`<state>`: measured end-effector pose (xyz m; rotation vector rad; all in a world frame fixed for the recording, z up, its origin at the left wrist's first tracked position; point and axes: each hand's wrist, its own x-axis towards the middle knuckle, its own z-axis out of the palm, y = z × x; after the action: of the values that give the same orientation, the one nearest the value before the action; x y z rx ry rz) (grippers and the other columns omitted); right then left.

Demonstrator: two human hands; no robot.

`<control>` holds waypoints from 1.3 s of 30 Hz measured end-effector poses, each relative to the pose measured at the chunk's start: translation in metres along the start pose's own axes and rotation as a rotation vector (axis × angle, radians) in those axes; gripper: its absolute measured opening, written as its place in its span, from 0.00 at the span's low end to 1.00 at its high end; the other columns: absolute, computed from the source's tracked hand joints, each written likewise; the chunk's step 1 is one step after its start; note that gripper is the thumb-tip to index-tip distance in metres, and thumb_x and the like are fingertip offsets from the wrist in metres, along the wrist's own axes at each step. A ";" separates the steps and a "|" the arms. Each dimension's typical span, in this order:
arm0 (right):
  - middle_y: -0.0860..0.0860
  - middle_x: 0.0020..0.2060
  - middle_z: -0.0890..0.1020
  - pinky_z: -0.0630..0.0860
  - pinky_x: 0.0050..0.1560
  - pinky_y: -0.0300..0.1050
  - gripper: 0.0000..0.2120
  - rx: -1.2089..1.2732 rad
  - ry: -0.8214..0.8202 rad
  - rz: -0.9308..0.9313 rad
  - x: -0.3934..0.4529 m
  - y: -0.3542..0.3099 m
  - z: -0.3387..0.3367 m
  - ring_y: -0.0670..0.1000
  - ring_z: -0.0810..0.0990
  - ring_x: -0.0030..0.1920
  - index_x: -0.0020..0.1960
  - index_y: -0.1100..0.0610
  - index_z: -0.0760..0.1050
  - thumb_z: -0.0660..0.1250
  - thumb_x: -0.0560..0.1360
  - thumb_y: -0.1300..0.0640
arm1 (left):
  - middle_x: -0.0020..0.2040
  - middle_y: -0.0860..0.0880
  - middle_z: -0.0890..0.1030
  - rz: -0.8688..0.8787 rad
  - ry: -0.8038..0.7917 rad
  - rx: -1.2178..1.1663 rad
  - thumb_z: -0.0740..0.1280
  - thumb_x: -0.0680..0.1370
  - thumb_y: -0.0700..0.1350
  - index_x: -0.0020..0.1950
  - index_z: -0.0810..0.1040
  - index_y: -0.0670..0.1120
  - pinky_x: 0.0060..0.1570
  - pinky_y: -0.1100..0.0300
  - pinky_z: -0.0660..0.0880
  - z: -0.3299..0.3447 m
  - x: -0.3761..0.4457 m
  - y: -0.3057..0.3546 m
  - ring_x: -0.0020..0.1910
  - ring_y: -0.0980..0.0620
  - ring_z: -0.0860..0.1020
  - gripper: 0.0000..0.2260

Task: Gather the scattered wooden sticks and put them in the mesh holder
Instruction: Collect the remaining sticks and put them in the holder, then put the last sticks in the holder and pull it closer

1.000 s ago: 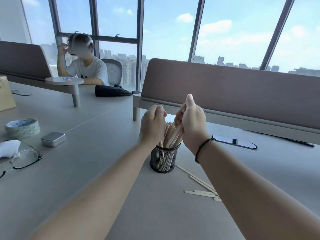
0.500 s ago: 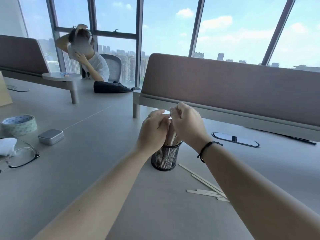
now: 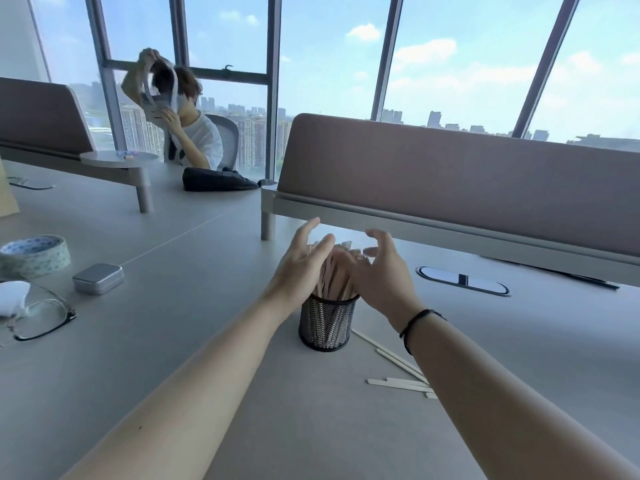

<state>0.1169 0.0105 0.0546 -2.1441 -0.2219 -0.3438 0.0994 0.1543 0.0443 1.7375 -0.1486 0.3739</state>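
Note:
A black mesh holder [image 3: 327, 325] stands upright on the grey table, packed with a bundle of wooden sticks [image 3: 337, 273] that lean and fan out above its rim. My left hand [image 3: 299, 266] is open at the bundle's left side, fingers spread beside the stick tops. My right hand [image 3: 381, 271] is open at the right side, fingers curved around the bundle without gripping. Several loose wooden sticks [image 3: 398, 381] lie flat on the table to the right of the holder, partly hidden under my right forearm.
To the left lie a roll of tape [image 3: 34, 254], a small metal tin [image 3: 98, 278], glasses [image 3: 41, 318] and a white cloth [image 3: 12, 296]. A desk divider [image 3: 450, 181] runs behind the holder. A cable port [image 3: 462, 280] sits at right. A person [image 3: 187, 133] sits far left.
Both hands were closed around the stick bundle in the holder; now they have opened and spread apart on either side of it. The sticks stay in the holder.

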 end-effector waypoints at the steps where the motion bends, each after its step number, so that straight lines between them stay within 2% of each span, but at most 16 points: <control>1: 0.45 0.52 0.79 0.79 0.57 0.52 0.35 0.077 0.006 0.067 -0.002 0.003 0.001 0.49 0.80 0.54 0.71 0.48 0.65 0.70 0.70 0.34 | 0.63 0.62 0.72 0.007 -0.016 0.035 0.59 0.83 0.56 0.75 0.68 0.54 0.59 0.67 0.63 -0.001 0.001 -0.001 0.62 0.65 0.70 0.20; 4: 0.47 0.52 0.82 0.79 0.55 0.49 0.26 0.253 -0.075 0.164 -0.001 0.014 0.012 0.51 0.82 0.54 0.65 0.51 0.72 0.70 0.73 0.38 | 0.57 0.63 0.78 0.044 -0.032 0.107 0.57 0.84 0.54 0.64 0.78 0.52 0.54 0.76 0.66 0.003 0.005 -0.012 0.61 0.64 0.75 0.14; 7: 0.48 0.46 0.84 0.78 0.45 0.45 0.13 0.276 -0.188 0.128 0.003 0.013 0.019 0.51 0.83 0.49 0.56 0.53 0.77 0.65 0.79 0.45 | 0.59 0.58 0.79 0.090 0.013 0.117 0.56 0.85 0.49 0.64 0.78 0.49 0.59 0.77 0.67 0.005 0.009 -0.019 0.61 0.66 0.75 0.14; 10: 0.55 0.42 0.84 0.76 0.46 0.46 0.18 0.252 -0.338 0.085 0.003 0.009 0.013 0.52 0.81 0.42 0.52 0.55 0.78 0.61 0.79 0.40 | 0.64 0.55 0.77 0.100 0.006 0.160 0.56 0.85 0.53 0.70 0.74 0.50 0.62 0.68 0.67 0.002 0.004 -0.016 0.66 0.58 0.73 0.17; 12: 0.58 0.51 0.84 0.78 0.56 0.54 0.24 0.312 -0.374 0.130 0.000 0.011 0.002 0.57 0.84 0.50 0.55 0.52 0.78 0.61 0.76 0.33 | 0.67 0.52 0.75 0.111 0.065 0.250 0.57 0.84 0.57 0.73 0.70 0.52 0.64 0.61 0.65 0.002 -0.001 -0.013 0.68 0.54 0.70 0.20; 14: 0.53 0.55 0.84 0.76 0.60 0.55 0.24 0.347 -0.330 0.154 -0.005 0.019 -0.013 0.55 0.82 0.57 0.58 0.48 0.78 0.59 0.75 0.31 | 0.69 0.49 0.75 0.264 0.216 0.452 0.57 0.82 0.58 0.73 0.70 0.50 0.68 0.54 0.65 0.004 -0.009 -0.006 0.69 0.50 0.67 0.22; 16: 0.49 0.52 0.84 0.75 0.59 0.51 0.20 0.218 -0.253 0.076 -0.013 0.037 -0.030 0.52 0.82 0.55 0.57 0.49 0.79 0.60 0.78 0.36 | 0.65 0.46 0.77 0.573 0.316 0.621 0.60 0.81 0.54 0.67 0.76 0.45 0.68 0.49 0.67 0.011 -0.023 0.007 0.67 0.46 0.70 0.19; 17: 0.46 0.49 0.84 0.75 0.57 0.48 0.17 0.114 -0.233 0.025 -0.018 0.049 -0.040 0.49 0.81 0.52 0.54 0.48 0.79 0.61 0.78 0.38 | 0.63 0.46 0.78 0.715 0.292 0.662 0.62 0.81 0.52 0.63 0.78 0.44 0.66 0.49 0.69 0.016 -0.031 0.015 0.65 0.45 0.73 0.16; 19: 0.40 0.48 0.83 0.74 0.57 0.46 0.15 -0.073 -0.262 -0.031 -0.033 0.076 -0.062 0.44 0.80 0.51 0.49 0.42 0.80 0.62 0.73 0.34 | 0.56 0.48 0.82 0.882 0.046 0.702 0.65 0.79 0.51 0.56 0.81 0.46 0.58 0.51 0.74 0.032 -0.048 0.025 0.58 0.47 0.78 0.12; 21: 0.37 0.51 0.82 0.74 0.61 0.47 0.18 -0.205 -0.300 -0.005 -0.050 0.100 -0.086 0.42 0.80 0.53 0.50 0.38 0.79 0.60 0.68 0.31 | 0.54 0.53 0.83 0.798 -0.333 0.791 0.66 0.79 0.56 0.57 0.81 0.50 0.51 0.53 0.78 0.054 -0.063 0.029 0.51 0.50 0.81 0.13; 23: 0.38 0.56 0.80 0.74 0.62 0.48 0.20 -0.309 -0.304 0.013 -0.067 0.116 -0.108 0.44 0.80 0.55 0.57 0.41 0.80 0.62 0.71 0.32 | 0.65 0.57 0.77 0.537 -0.656 0.977 0.65 0.77 0.63 0.66 0.76 0.55 0.56 0.52 0.77 0.077 -0.071 0.026 0.59 0.52 0.78 0.21; 25: 0.38 0.59 0.78 0.74 0.61 0.46 0.19 -0.353 -0.307 0.024 -0.083 0.126 -0.125 0.44 0.79 0.56 0.60 0.42 0.78 0.63 0.74 0.34 | 0.73 0.57 0.68 0.303 -0.835 1.120 0.65 0.75 0.65 0.73 0.70 0.54 0.63 0.50 0.74 0.091 -0.072 0.018 0.67 0.51 0.74 0.29; 27: 0.38 0.62 0.76 0.70 0.64 0.43 0.20 -0.383 -0.344 0.008 -0.097 0.134 -0.136 0.43 0.77 0.61 0.61 0.42 0.78 0.64 0.74 0.35 | 0.72 0.54 0.69 0.200 -0.864 1.136 0.64 0.75 0.65 0.72 0.70 0.52 0.65 0.49 0.72 0.097 -0.068 0.010 0.68 0.49 0.73 0.29; 30: 0.36 0.66 0.73 0.69 0.68 0.40 0.27 -0.417 -0.400 -0.021 -0.110 0.147 -0.145 0.39 0.75 0.64 0.65 0.45 0.77 0.65 0.72 0.33 | 0.60 0.48 0.77 0.207 -0.814 1.159 0.65 0.77 0.59 0.58 0.77 0.48 0.58 0.49 0.74 0.105 -0.062 0.006 0.60 0.46 0.76 0.17; 32: 0.36 0.68 0.72 0.69 0.67 0.40 0.25 -0.446 -0.418 -0.057 -0.114 0.152 -0.147 0.40 0.75 0.64 0.67 0.46 0.76 0.66 0.74 0.37 | 0.55 0.46 0.79 0.209 -0.781 1.184 0.66 0.79 0.54 0.51 0.77 0.46 0.55 0.50 0.74 0.113 -0.062 0.008 0.56 0.45 0.77 0.12; 39: 0.40 0.57 0.78 0.73 0.59 0.43 0.07 -0.421 -0.298 -0.118 -0.112 0.157 -0.145 0.45 0.78 0.57 0.54 0.46 0.81 0.68 0.77 0.48 | 0.54 0.46 0.81 0.398 -0.639 1.319 0.63 0.79 0.43 0.54 0.82 0.50 0.51 0.51 0.78 0.138 -0.069 0.004 0.53 0.41 0.80 0.10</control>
<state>0.0325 -0.2004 -0.0272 -2.6040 -0.4825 -0.1425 0.0566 0.0120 0.0036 3.1109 -0.8676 0.1647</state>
